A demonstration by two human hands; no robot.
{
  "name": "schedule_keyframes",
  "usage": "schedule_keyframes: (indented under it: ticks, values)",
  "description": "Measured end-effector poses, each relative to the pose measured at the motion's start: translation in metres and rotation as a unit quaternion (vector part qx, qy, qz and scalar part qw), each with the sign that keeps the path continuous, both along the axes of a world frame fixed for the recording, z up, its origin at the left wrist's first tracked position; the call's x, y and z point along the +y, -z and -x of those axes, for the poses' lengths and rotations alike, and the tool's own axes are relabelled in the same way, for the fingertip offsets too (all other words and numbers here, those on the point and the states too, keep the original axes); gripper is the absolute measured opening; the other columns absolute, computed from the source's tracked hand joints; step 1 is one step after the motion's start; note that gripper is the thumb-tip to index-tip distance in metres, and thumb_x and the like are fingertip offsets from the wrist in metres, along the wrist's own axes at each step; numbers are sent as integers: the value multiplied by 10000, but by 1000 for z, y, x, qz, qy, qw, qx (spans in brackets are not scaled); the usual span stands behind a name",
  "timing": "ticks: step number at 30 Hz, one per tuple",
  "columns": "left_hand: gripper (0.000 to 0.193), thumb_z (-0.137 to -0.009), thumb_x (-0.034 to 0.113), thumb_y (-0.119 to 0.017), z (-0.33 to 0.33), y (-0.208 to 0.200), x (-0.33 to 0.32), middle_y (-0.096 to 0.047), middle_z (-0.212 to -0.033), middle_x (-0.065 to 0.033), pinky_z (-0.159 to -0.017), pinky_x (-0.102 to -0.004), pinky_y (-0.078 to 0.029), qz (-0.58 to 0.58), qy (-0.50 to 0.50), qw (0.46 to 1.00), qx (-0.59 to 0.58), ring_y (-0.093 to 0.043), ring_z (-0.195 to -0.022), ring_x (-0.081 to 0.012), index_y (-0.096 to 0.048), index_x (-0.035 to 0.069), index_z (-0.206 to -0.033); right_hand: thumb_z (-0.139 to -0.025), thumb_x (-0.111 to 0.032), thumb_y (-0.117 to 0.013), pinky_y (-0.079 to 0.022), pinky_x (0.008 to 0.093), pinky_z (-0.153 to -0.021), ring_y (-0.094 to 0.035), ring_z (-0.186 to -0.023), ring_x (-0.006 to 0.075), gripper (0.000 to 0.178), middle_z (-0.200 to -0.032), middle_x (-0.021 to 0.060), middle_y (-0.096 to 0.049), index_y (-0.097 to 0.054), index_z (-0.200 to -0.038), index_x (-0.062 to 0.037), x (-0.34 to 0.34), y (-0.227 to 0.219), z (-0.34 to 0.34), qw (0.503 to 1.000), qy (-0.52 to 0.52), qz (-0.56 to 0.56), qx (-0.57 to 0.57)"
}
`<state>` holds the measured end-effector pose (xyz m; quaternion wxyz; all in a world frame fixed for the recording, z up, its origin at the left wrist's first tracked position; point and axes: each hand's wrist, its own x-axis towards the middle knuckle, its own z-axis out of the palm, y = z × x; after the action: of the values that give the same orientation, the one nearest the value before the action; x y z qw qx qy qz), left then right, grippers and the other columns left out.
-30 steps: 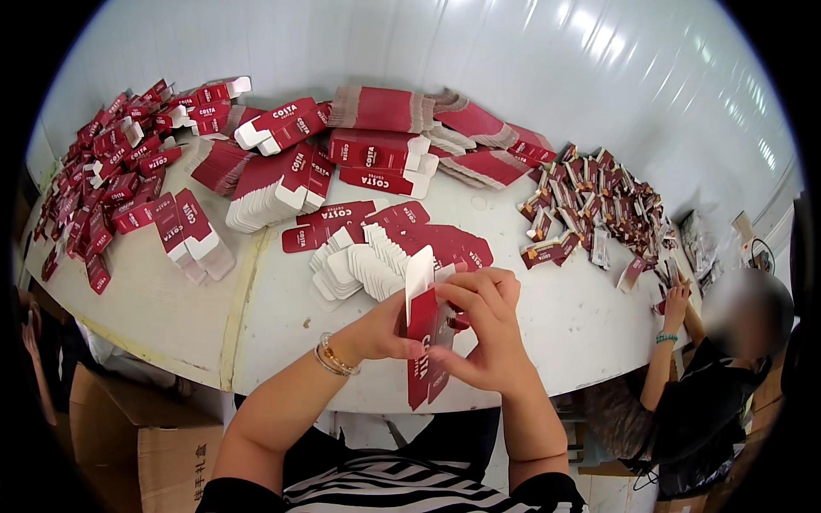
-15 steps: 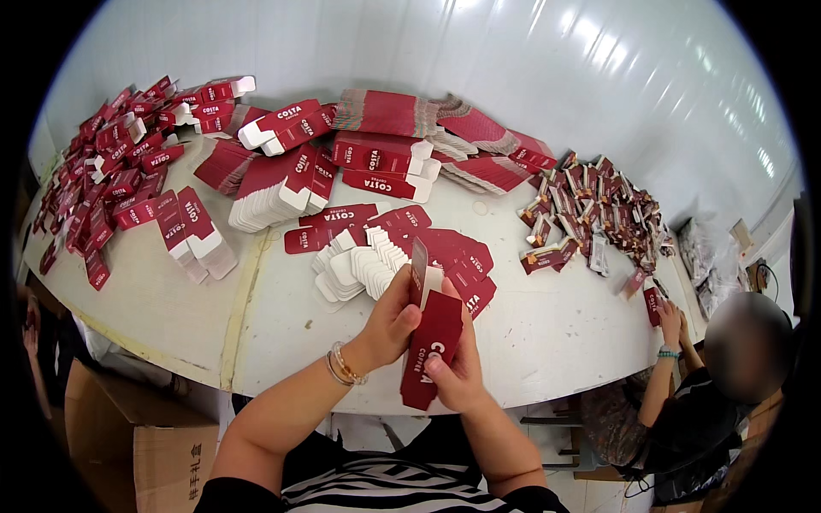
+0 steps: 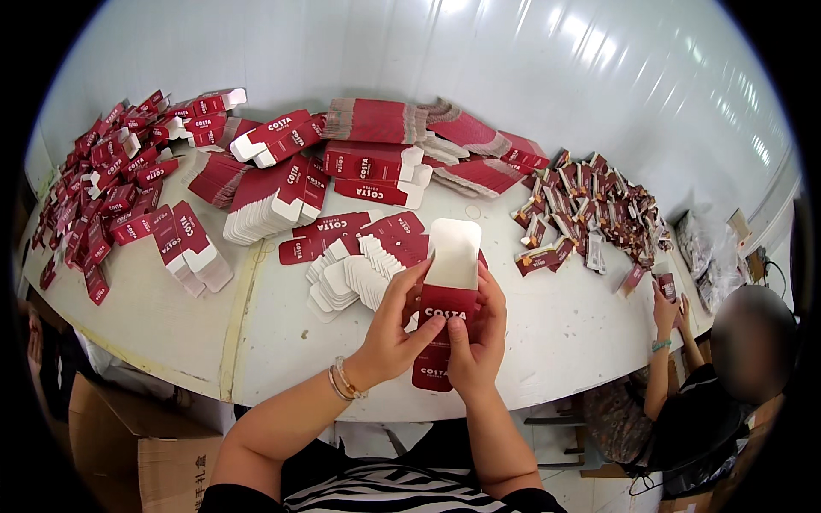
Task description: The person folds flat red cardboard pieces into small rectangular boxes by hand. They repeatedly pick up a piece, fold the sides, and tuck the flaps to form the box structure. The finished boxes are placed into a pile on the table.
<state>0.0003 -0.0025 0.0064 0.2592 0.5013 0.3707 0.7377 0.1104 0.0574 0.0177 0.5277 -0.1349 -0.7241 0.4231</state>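
Between my hands, above the table's near edge, is a dark red carton (image 3: 446, 301) with its long white-lined flap standing up at the far end. My left hand (image 3: 395, 329) grips its left side, thumb on the printed front. From the right, my right hand (image 3: 479, 338) holds the opposite side, its thumb also pressed on the front. Just beyond my hands lies a fanned stack of flat cartons (image 3: 363, 275), white edges showing, with more red flat cartons (image 3: 329, 231) behind it.
A heap of folded-up red boxes (image 3: 115, 197) covers the table's left. Bundled flat cartons (image 3: 372, 120) line the back. At the right lies a pile of small brown-red packets (image 3: 590, 209); beside it a co-worker's hands (image 3: 669, 312) hold a red box. A cardboard box (image 3: 175, 470) stands lower left.
The carton has turned in my hands from edge-on, so its front and raised white inner flap now face me. Both hands have shifted around it. The co-worker has lifted a red box.
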Motion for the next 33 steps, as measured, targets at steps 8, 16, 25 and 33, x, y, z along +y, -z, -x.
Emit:
schedule_keyframes:
  ticks: [8,16,25,33]
  values:
    - [493,-846,43,-556,8,4,-5,-436,-1232,-126,-921,-298,-407,15,36,986,161,-471,-1112,-176,-335,11,-1285,-767,-12,-595,-355,364,-927,-461,-1087,290,426,-1283,160,-437,-482,-1177,-29,2,-7,-21,992,-5,-112,-54]
    - [506,-828,85,-611,1,-3,-9,-460,-1208,-159,-872,-328,-434,18,28,975,220,-511,-1057,-245,-372,25,-1270,-758,-34,-616,-362,378,-856,-482,-957,285,342,-1099,124,-532,-528,-1088,-50,4,-22,-34,985,-36,-137,-98]
    - [438,-757,135,-709,6,10,-7,-557,-992,-109,-766,-286,-468,-5,1,986,169,-570,-878,-184,-486,17,-1115,-809,-271,-642,-357,352,-847,-423,-958,244,315,-1136,107,-394,-540,-1044,-87,10,2,-21,985,-38,-166,-17]
    - [259,-802,59,-589,9,7,-5,-550,-966,-67,-787,-253,-437,102,43,987,113,-534,-872,-122,-505,-16,-1035,-947,-355,-373,-378,325,-929,-474,-1091,201,485,-1253,144,-447,-352,-1296,-18,44,-16,-7,968,-174,153,95]
